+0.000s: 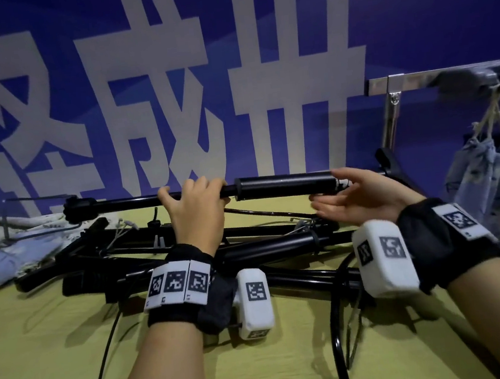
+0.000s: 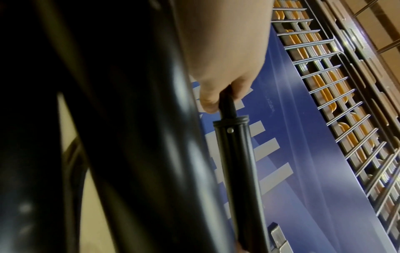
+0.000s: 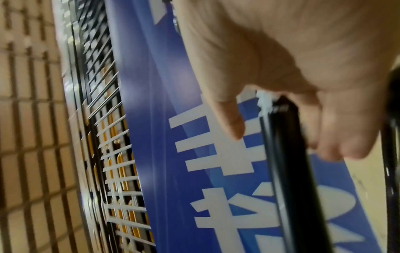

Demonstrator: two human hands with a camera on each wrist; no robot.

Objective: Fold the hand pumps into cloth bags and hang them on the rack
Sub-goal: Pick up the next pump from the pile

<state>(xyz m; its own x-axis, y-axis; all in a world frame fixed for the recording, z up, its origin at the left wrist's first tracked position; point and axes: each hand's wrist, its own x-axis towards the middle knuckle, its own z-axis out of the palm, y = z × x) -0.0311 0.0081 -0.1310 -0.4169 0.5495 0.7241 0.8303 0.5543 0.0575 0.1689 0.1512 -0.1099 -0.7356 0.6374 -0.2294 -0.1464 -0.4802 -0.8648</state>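
A black hand pump [image 1: 285,183] lies level in the air above the table, its thin rod pulled out to the left. My left hand [image 1: 195,195] grips that rod just left of the thick barrel; the left wrist view shows the fingers [image 2: 216,95] curled round the rod above the barrel [image 2: 236,162]. My right hand [image 1: 345,192] is spread at the barrel's right end, one finger along the top and the others straight below. In the right wrist view its fingers [image 3: 233,119] lie loosely on either side of the barrel [image 3: 288,162]. Neither side closes on it.
A heap of more black pumps [image 1: 249,248] and hoses lies on the yellow table [image 1: 60,366] under my hands. Loose patterned cloth bags [image 1: 6,248] sit at the far left. A metal rack [image 1: 447,76] at the right holds filled bags [image 1: 489,168]. A blue banner stands behind.
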